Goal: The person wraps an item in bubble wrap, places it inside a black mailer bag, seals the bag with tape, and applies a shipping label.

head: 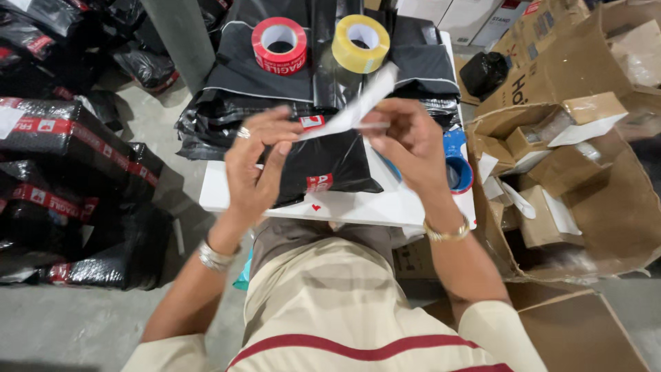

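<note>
The person is holding a white paper strip [351, 110] up over the counter [358, 205], both hands pinching it. The left hand [258, 162] is gripping the strip's lower end between thumb and fingertips, a ring showing on one finger and a silver bangle sitting at the wrist. The right hand [413, 145] is closing on the strip near its middle, fingers curled around it, a gold bracelet circling that wrist. The strip is slanting up and away from the hands, its far end rising toward the yellow tape roll [361, 43].

Directly beneath the strip, a black plastic mailer bag [330, 165] with red labels is lying flat on the white counter. Beyond the bag, a pile of folded black bags [255, 76] is carrying the yellow roll and, just left of it, a red tape roll [279, 45]. A blue tape roll [458, 169] is sitting to the right of the bag, partly hidden behind the right wrist. Further right of the bag, open cardboard boxes [564, 172] are lying heaped on the floor. To the bag's left, wrapped black parcels [69, 172] with red tape are piled up on the floor.
</note>
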